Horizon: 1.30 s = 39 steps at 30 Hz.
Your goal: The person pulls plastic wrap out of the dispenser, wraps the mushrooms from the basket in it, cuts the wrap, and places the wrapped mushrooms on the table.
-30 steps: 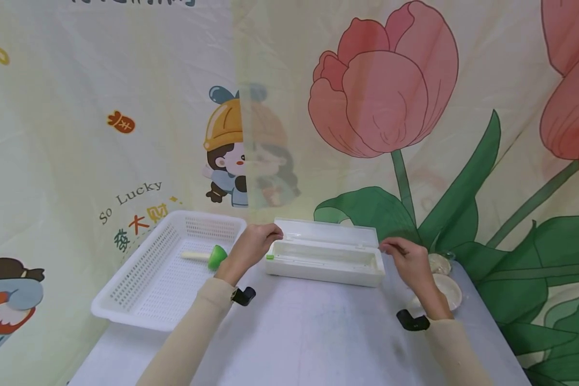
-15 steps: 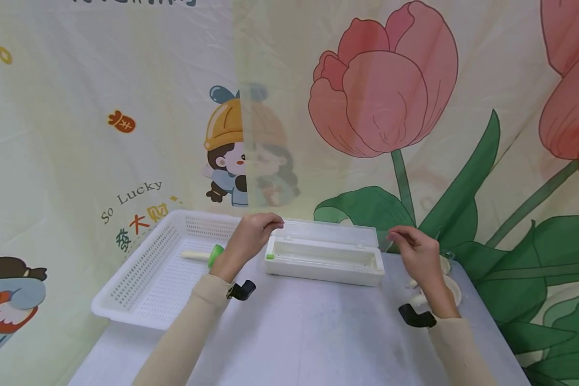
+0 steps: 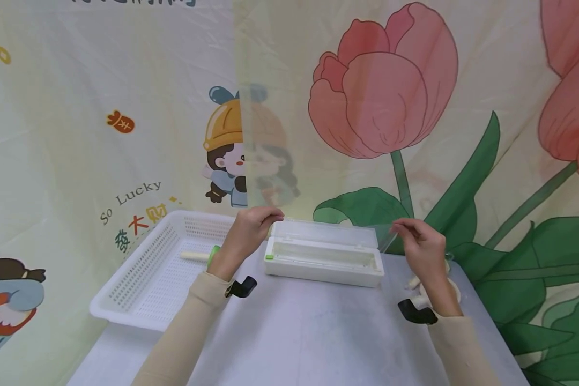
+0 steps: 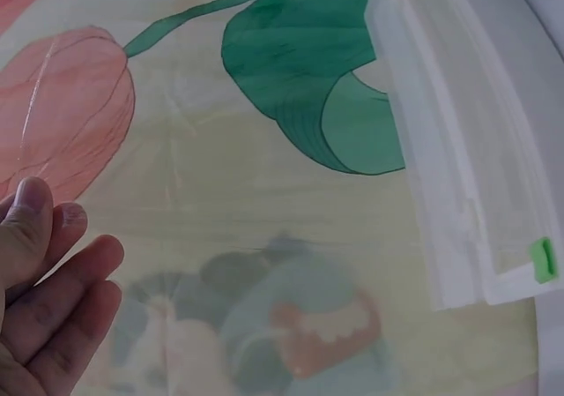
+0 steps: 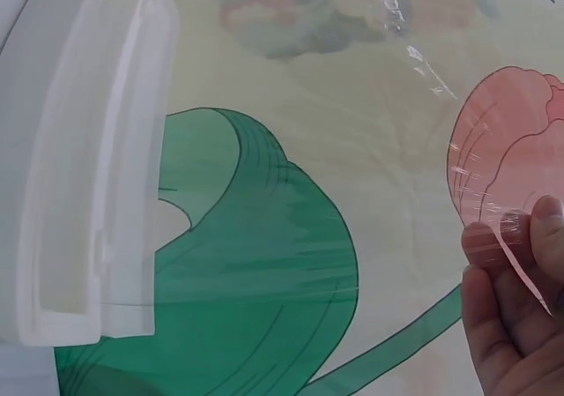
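Thumb and fingertips of my left hand (image 3: 252, 231) pinch one edge of a clear sheet of cling film (image 5: 423, 65). At the other side my right hand (image 3: 422, 251) pinches the film too, and its edge shows as bright creases in the right wrist view. The sheet is nearly invisible, hanging between the hands in front of the patterned cloth. Just below and between them sits a long white cling film dispenser box (image 3: 323, 271), its translucent lid (image 3: 325, 234) raised at the back. A small green slider (image 4: 544, 260) is at the box's left end.
A white perforated basket (image 3: 125, 300) stands on the left, holding a tool with a green head (image 3: 214, 254) and pale handle (image 3: 194, 256). Partly behind the right hand are pale items, including a round white one (image 3: 454, 289). A patterned cloth (image 3: 280, 171) hangs behind the table (image 3: 299, 332).
Both hands have risen; the right has also shifted further right, away from the box. More of the clear film shows beside the right fingers. Box and basket stay put.
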Tool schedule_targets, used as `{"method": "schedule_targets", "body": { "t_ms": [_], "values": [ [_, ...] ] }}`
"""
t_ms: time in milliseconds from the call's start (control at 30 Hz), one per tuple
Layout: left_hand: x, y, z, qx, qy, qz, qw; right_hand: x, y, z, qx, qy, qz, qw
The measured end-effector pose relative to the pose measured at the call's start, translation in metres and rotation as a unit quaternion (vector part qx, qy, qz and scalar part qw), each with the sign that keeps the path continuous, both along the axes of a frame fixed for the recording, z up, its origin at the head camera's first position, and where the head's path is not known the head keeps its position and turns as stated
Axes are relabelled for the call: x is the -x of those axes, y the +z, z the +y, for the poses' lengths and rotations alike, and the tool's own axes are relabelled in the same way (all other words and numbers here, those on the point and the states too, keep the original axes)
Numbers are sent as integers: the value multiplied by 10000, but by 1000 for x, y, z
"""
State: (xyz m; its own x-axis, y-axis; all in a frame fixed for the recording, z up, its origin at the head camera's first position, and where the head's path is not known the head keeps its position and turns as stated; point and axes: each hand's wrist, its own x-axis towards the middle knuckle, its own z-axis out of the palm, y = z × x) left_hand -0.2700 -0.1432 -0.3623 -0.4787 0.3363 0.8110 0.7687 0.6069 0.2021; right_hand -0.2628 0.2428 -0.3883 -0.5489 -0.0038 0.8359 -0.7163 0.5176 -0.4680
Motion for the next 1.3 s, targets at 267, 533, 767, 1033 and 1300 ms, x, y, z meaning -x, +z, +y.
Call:
{"method": "schedule_targets", "body": {
  "t_ms": [267,533,767,1033,1300],
  "values": [
    [1,4,4,-233,90,391,9989,-1,5,0,142,-97,-12,9999],
    [-3,13,13,-1007,-125,967,9901,-5,16,-1,589,-62,295,9978],
    [-16,18,11,-953,-343,979,9900,-23,21,1,525,291,-5,9982],
    [-52,-8,-7,-1148,-2248,-654,9654,-58,-1,7,12,1175,-841,9895],
    [-80,-39,-12,-1017,-3201,-1742,9256,-86,-32,12,-20,2758,-1870,9428]
  ]
}}
